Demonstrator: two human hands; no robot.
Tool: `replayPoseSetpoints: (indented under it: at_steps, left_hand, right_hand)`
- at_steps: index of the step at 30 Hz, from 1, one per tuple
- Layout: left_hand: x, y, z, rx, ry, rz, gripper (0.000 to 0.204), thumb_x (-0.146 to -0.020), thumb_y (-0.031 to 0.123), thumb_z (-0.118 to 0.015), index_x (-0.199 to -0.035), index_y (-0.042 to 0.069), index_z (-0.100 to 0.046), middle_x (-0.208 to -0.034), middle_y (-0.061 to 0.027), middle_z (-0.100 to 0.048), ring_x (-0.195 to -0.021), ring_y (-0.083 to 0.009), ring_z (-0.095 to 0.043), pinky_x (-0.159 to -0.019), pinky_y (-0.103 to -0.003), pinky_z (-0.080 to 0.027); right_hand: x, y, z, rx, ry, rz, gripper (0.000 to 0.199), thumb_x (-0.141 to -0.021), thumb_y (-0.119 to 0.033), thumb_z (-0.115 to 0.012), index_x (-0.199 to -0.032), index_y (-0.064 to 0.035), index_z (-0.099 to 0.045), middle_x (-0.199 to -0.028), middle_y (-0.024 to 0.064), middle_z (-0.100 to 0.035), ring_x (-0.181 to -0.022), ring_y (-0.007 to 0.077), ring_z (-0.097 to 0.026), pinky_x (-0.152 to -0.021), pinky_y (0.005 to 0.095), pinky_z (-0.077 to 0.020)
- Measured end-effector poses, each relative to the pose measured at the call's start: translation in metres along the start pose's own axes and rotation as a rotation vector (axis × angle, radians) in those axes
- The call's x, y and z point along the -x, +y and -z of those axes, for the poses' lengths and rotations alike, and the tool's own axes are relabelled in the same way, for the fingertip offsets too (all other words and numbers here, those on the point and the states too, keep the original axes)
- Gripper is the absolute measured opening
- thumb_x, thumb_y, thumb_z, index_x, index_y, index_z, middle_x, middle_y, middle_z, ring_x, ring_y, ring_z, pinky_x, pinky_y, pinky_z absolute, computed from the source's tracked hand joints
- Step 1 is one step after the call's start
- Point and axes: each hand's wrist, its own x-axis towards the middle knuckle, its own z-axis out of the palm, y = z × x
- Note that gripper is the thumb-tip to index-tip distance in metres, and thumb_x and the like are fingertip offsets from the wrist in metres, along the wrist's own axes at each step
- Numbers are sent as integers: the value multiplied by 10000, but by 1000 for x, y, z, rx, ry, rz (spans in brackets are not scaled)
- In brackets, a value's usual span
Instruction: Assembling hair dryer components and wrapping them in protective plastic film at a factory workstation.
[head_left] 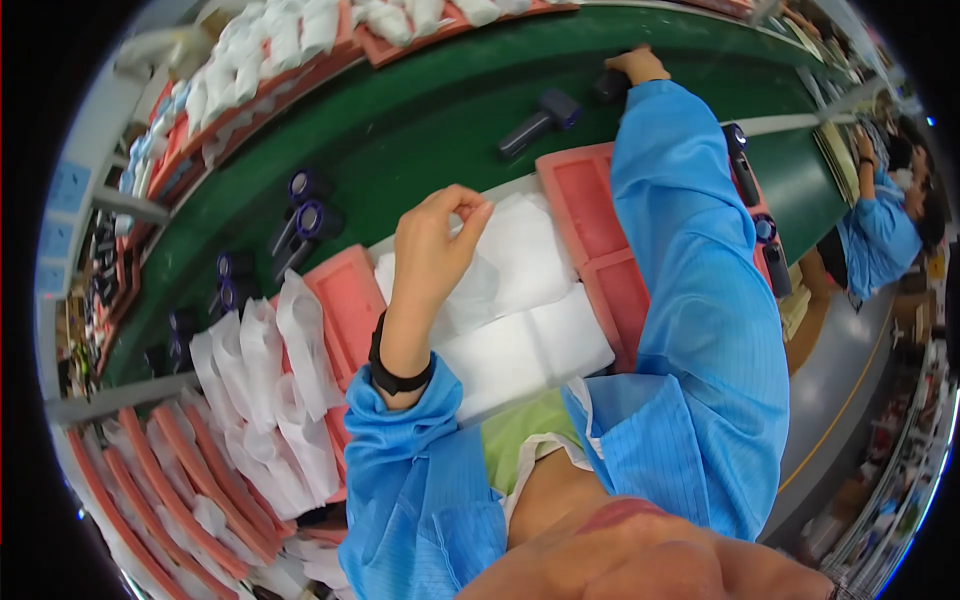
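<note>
My right hand (642,66) reaches to the far side of the green work surface. Its fingers are around a dark hair dryer (611,86), seen only in part. My left hand (437,240) is raised over a stack of white foam sheets (520,355). Its fingers are curled in toward the thumb, and nothing shows between them. A thin translucent sheet (476,295) lies on the stack below it. Close to my right hand, a grey hair dryer with a purple rim (540,123) lies on the green surface.
Pink trays (590,215) flank the foam stack. White sleeves (300,335) hang over the left tray (345,290). Several hair dryers (318,220) lie left, others (765,228) beside my right arm. Wrapped white items (300,30) fill the far rack. A co-worker (880,240) sits at right.
</note>
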Motion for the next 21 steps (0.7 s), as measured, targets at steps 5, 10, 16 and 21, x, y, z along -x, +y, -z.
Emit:
replayPoseSetpoints:
  at_steps: [5,10,16,21]
  left_hand:
    - [2,1,2,4,-30,30,171,-824,207,-686,-802,43,-642,-748,-109,-654,-675,-277,-628,-569,-368,-461]
    - [6,-11,-1,41,8,35,159,-824,212,-674,-791,59,-647,-728,-102,-659,-680,-290,-635,-587,-385,-476]
    - [1,-3,2,58,-36,-27,141,-819,206,-672,-795,68,-661,-739,-94,-673,-709,-289,-649,-599,-394,-486]
    - [16,-15,-2,60,-20,45,131,-803,205,-677,-779,77,-668,-717,-99,-669,-712,-302,-648,-616,-409,-494]
  right_hand:
    - [-4,-6,-4,126,52,-57,828,-709,-512,-745,-1364,-91,-462,-1254,89,-622,-1203,283,-563,-991,480,-395]
    - [-71,46,-27,225,-166,181,612,-719,-520,-732,-1203,-156,-653,-1263,57,-622,-1174,295,-576,-1000,454,-416]
    - [-109,99,11,-430,-155,113,677,-676,-557,-723,-1134,-61,-669,-1058,170,-675,-945,258,-651,-836,388,-481]
    - [-59,-59,17,-348,-380,-119,792,-572,-577,-785,-1180,-104,-600,-1013,69,-647,-825,233,-620,-733,456,-474]
